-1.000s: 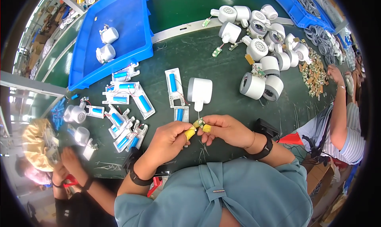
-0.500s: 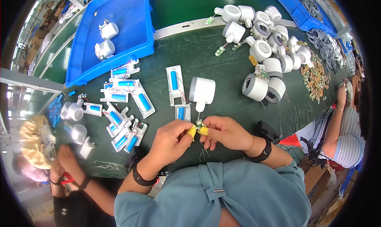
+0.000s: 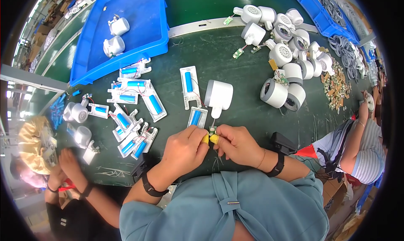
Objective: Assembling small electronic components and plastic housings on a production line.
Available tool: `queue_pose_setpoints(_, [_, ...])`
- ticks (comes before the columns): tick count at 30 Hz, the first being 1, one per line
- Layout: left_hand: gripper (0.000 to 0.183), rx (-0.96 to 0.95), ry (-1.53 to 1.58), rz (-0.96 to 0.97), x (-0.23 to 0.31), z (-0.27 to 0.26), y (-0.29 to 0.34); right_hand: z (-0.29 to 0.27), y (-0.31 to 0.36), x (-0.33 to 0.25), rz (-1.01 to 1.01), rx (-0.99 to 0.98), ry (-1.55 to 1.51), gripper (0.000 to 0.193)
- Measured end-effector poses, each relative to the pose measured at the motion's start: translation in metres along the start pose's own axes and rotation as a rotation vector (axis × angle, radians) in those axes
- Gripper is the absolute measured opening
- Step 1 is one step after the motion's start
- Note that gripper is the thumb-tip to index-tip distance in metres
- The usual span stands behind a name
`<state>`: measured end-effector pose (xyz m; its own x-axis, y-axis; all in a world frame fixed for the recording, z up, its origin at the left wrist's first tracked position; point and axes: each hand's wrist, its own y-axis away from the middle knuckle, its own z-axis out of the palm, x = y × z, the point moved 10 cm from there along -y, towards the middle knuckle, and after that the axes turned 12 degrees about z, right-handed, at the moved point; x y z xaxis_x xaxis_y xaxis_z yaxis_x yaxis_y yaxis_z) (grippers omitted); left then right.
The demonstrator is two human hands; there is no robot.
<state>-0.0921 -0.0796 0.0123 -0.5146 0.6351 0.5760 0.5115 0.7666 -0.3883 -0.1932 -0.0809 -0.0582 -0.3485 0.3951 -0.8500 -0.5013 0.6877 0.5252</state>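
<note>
A small green circuit board [image 3: 213, 130] is pinched between my two hands, close to the near edge of the bench. My left hand [image 3: 185, 147] is closed at its left side, and my right hand [image 3: 239, 145] grips it from the right. Yellow wraps cover the thumb tips. Thin wires link the board to a white round housing [image 3: 220, 94] with a grey rim, lying just beyond my fingers. Beside it, a white battery holder [image 3: 196, 117] with a blue cell sits partly behind my left hand. Another battery holder [image 3: 190, 87] lies farther off.
Several battery holders [image 3: 134, 98] are heaped on the left. Farther right stands a pile of white housings [image 3: 281, 54], with loose small boards [image 3: 336, 85] next to it. A blue tray [image 3: 139, 51] holds two housings at the far left. Other people's arms [image 3: 80, 173] appear at both sides.
My left hand has shifted slightly and its fingers now close tighter around the board. The view has moved a little. The co-worker's hands at the left have moved slightly.
</note>
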Motion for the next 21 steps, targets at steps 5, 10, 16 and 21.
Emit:
queue_pose_setpoints(5, [0.018, 0.093, 0.189, -0.137, -0.011, 0.004, 0.008, -0.005, 0.01, -0.019, -0.288, 0.291, 0.294, 0.004])
queue_pose_setpoints(10, [0.02, 0.068, 0.155, -0.13, -0.008, 0.006, 0.007, -0.003, 0.012, -0.024, -0.337, 0.348, 0.347, 0.003])
queue_pose_setpoints(16, [0.019, 0.067, 0.118, -0.075, -0.003, 0.008, 0.003, -0.003, 0.013, -0.024, -0.329, 0.361, 0.349, 0.007])
queue_pose_setpoints(21, [0.021, 0.009, 0.131, -0.073, -0.011, 0.004, -0.002, -0.007, 0.009, -0.021, -0.286, 0.318, 0.244, 0.009])
